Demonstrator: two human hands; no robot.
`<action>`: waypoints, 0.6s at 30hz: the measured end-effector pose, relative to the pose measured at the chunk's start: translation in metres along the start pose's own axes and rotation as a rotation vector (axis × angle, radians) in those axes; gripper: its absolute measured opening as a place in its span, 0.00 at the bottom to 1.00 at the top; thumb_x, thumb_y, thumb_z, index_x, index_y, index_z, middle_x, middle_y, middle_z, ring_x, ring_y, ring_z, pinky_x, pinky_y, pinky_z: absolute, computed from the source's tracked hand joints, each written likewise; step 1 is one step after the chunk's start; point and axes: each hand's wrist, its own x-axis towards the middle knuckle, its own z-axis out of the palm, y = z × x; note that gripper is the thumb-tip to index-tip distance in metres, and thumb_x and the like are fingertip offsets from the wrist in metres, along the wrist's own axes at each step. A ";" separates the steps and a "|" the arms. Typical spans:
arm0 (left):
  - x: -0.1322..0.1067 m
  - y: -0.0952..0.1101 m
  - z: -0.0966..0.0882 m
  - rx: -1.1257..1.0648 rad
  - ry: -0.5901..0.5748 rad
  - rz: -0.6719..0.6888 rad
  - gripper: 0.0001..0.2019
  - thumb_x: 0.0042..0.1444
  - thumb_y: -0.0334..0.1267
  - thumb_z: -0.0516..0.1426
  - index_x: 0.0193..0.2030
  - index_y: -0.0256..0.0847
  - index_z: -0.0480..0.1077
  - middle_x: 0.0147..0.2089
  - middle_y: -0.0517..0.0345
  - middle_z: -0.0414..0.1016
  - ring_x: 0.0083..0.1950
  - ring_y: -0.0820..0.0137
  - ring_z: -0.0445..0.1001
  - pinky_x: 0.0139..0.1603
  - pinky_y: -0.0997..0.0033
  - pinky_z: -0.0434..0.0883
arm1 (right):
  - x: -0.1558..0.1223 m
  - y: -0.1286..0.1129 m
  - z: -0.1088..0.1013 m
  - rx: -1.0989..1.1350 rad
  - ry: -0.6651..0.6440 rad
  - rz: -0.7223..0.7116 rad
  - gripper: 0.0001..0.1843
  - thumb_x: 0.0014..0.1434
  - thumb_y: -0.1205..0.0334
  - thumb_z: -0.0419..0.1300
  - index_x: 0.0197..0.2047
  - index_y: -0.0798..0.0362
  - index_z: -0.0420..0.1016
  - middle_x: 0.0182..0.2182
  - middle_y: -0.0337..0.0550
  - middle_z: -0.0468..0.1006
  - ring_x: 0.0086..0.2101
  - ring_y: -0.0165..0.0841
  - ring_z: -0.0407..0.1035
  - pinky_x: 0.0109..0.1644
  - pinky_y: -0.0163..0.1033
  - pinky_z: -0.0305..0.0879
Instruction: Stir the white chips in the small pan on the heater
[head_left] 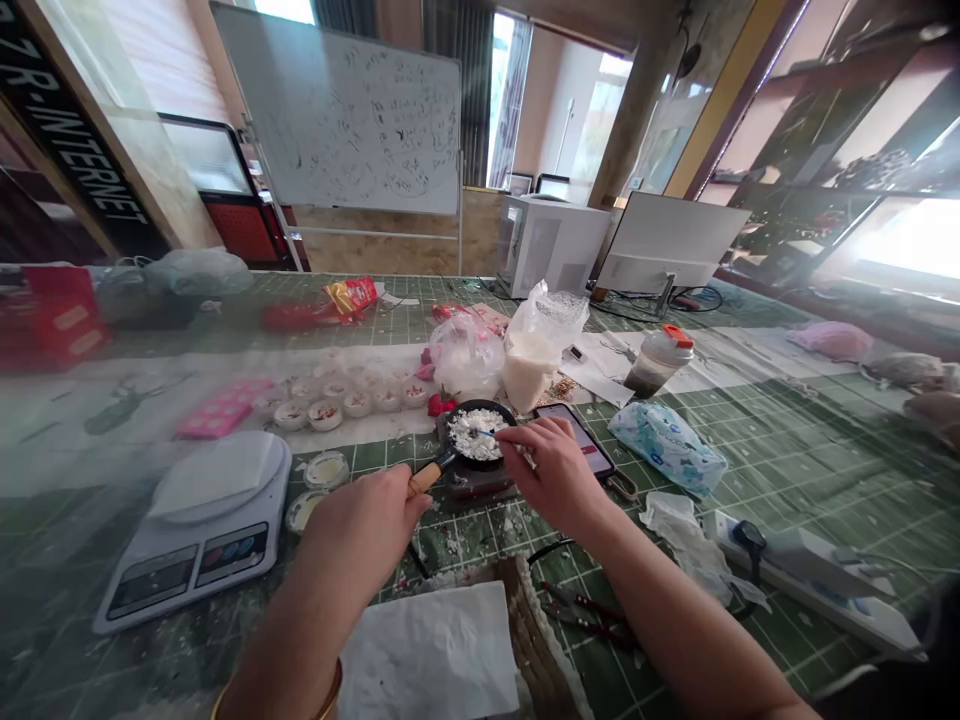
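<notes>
My left hand [382, 515] is wrapped round the wooden handle [425, 478] of a small black frying pan [455, 452]. The pan sits on a dark, low block-like base [480, 490]. White crumbly flakes [474, 430] fill the pan. Over its right side, my right hand [544, 460] pinches a thin bluish stick [486, 433] whose tip reaches into the flakes. Fingers hide the stick's other end, so I cannot tell its exact kind. A phone [581, 437] with a lit screen lies just beyond my right hand.
A kitchen scale [202, 530] stands left, near small round cups [325, 415]. Bags of white material [525, 365], a lidded bottle [660, 360] and a tissue pack [667, 445] lie behind and right. Pliers [585, 612] and a power strip [817, 580] are at the near right.
</notes>
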 end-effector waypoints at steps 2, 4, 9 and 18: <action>0.000 0.001 -0.001 -0.006 0.000 0.001 0.15 0.55 0.50 0.45 0.33 0.44 0.65 0.31 0.57 0.74 0.32 0.65 0.71 0.24 0.73 0.51 | 0.007 0.001 0.000 -0.027 0.080 0.085 0.10 0.59 0.62 0.51 0.37 0.52 0.73 0.32 0.41 0.78 0.35 0.33 0.67 0.46 0.42 0.53; 0.000 0.001 -0.001 -0.010 0.007 0.010 0.14 0.55 0.50 0.45 0.33 0.44 0.65 0.32 0.57 0.74 0.33 0.64 0.72 0.24 0.72 0.51 | 0.013 0.002 0.000 -0.039 0.141 0.132 0.11 0.59 0.61 0.51 0.37 0.51 0.73 0.34 0.40 0.78 0.37 0.34 0.66 0.47 0.42 0.52; 0.003 0.000 0.001 -0.016 -0.005 0.006 0.15 0.56 0.50 0.44 0.34 0.44 0.65 0.31 0.56 0.74 0.32 0.64 0.72 0.24 0.73 0.51 | 0.019 0.001 0.006 -0.019 0.015 0.164 0.13 0.60 0.59 0.49 0.39 0.50 0.73 0.34 0.39 0.78 0.37 0.35 0.66 0.47 0.43 0.52; 0.009 0.001 0.003 -0.042 -0.045 0.011 0.17 0.55 0.51 0.43 0.37 0.44 0.65 0.33 0.54 0.74 0.36 0.61 0.73 0.27 0.72 0.54 | 0.017 -0.005 -0.004 0.058 -0.002 0.115 0.13 0.60 0.61 0.48 0.36 0.51 0.73 0.31 0.38 0.78 0.34 0.31 0.66 0.47 0.40 0.51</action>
